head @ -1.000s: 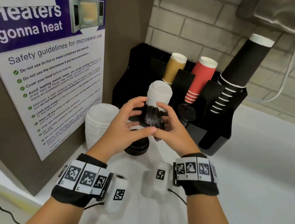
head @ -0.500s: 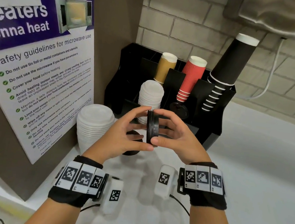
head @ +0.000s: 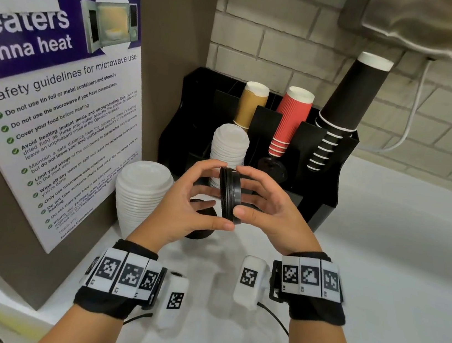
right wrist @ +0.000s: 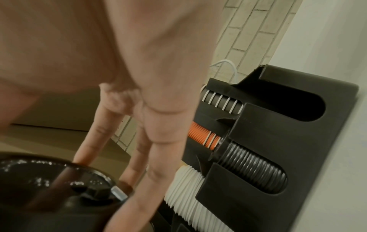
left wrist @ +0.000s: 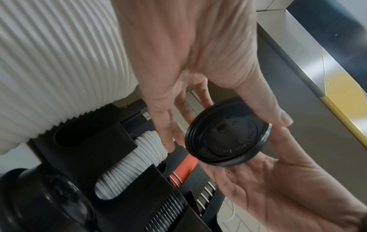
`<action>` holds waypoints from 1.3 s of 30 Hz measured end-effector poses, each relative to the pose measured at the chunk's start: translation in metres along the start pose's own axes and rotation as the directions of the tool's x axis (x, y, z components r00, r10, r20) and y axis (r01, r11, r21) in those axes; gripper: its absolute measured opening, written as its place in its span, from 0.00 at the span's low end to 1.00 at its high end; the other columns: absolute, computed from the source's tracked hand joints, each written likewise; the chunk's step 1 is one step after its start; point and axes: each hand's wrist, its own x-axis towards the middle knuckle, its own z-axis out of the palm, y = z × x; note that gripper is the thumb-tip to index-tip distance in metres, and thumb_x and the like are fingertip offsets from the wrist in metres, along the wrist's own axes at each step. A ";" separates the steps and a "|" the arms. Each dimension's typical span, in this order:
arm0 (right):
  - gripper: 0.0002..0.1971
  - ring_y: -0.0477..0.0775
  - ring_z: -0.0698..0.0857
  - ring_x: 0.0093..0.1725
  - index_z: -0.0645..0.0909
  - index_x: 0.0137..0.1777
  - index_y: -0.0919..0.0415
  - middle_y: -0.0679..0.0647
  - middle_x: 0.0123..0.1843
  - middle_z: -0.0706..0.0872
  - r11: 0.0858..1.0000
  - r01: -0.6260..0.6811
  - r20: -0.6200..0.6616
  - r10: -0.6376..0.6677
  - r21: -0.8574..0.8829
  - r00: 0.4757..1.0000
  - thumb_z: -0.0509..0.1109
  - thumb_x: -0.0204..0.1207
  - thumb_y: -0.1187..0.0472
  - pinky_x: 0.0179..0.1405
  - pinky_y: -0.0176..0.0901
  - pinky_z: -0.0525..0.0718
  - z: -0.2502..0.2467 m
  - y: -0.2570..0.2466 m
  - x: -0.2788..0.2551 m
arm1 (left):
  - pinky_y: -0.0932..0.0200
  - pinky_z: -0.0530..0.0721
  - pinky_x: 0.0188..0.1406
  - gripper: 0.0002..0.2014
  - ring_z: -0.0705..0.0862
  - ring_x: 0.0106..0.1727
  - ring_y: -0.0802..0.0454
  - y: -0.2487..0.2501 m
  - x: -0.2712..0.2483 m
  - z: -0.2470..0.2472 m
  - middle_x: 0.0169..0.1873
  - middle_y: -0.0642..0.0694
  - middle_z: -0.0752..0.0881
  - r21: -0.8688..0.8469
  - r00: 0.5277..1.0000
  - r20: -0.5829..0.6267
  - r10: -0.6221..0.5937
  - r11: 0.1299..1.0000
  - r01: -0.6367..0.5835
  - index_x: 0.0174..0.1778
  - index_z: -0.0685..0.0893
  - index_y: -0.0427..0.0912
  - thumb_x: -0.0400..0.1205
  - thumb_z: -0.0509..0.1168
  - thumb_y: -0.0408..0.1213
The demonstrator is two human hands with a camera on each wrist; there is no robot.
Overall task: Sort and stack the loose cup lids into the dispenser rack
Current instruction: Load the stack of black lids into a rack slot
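Black plastic lids (head: 228,196), a few nested together, are held on edge between the left hand (head: 184,209) and right hand (head: 269,206), fingertips pinching the rim, above the counter before the dispenser rack (head: 318,190). If pressure slackens, the lids could be dropped or split apart.

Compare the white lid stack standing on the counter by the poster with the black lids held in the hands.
The white lid stack is tall, with many lids; the black lids are a thin bundle.
The white stack stands upright on the counter; the black lids are held on edge between the left hand and right hand.
Both are round cup lids, nested together.
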 end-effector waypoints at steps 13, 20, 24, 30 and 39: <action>0.29 0.61 0.85 0.63 0.73 0.74 0.50 0.61 0.68 0.81 0.997 0.003 0.040 -0.006 0.075 0.999 0.68 0.74 0.69 0.52 0.49 0.86 0.000 -0.001 -0.003 | 0.40 0.86 0.61 0.43 0.82 0.65 0.48 0.002 -0.004 0.001 0.69 0.48 0.75 -0.030 0.999 0.033 -0.004 1.000 0.005 0.70 0.74 0.58 0.59 0.83 0.41; 0.29 0.63 0.84 0.63 0.74 0.73 0.50 0.62 0.66 0.81 1.000 0.006 0.013 -0.006 0.019 1.000 0.72 0.72 0.67 0.55 0.54 0.86 0.002 -0.002 -0.001 | 0.40 0.86 0.61 0.45 0.82 0.66 0.50 0.004 -0.006 0.004 0.69 0.51 0.76 -0.021 1.000 0.007 -0.020 1.000 0.020 0.71 0.74 0.57 0.57 0.83 0.42; 0.32 0.56 0.85 0.63 0.75 0.72 0.46 0.57 0.65 0.83 0.998 -0.002 -0.004 0.002 -0.067 1.000 0.77 0.68 0.63 0.61 0.54 0.84 0.003 -0.007 -0.002 | 0.41 0.86 0.62 0.45 0.82 0.66 0.51 0.005 -0.005 0.005 0.68 0.54 0.76 -0.005 1.000 0.001 -0.020 1.000 0.020 0.71 0.74 0.60 0.57 0.84 0.42; 0.33 0.50 0.86 0.60 0.77 0.68 0.43 0.53 0.62 0.83 0.976 0.029 -0.041 -0.038 -0.218 0.998 0.82 0.65 0.62 0.61 0.48 0.85 -0.003 -0.015 0.005 | 0.46 0.82 0.67 0.48 0.79 0.71 0.56 0.004 -0.002 0.005 0.72 0.58 0.74 -0.006 1.000 -0.012 -0.022 1.000 0.022 0.74 0.70 0.66 0.58 0.83 0.42; 0.40 0.58 0.76 0.67 0.70 0.74 0.49 0.58 0.68 0.76 0.510 -0.215 -0.234 0.027 -0.833 0.972 0.82 0.63 0.59 0.68 0.43 0.74 -0.097 -0.029 0.088 | 0.61 0.85 0.57 0.31 0.84 0.62 0.57 0.009 -0.002 -0.006 0.65 0.55 0.79 -0.014 0.979 -0.204 0.017 1.000 -0.020 0.67 0.75 0.62 0.67 0.75 0.47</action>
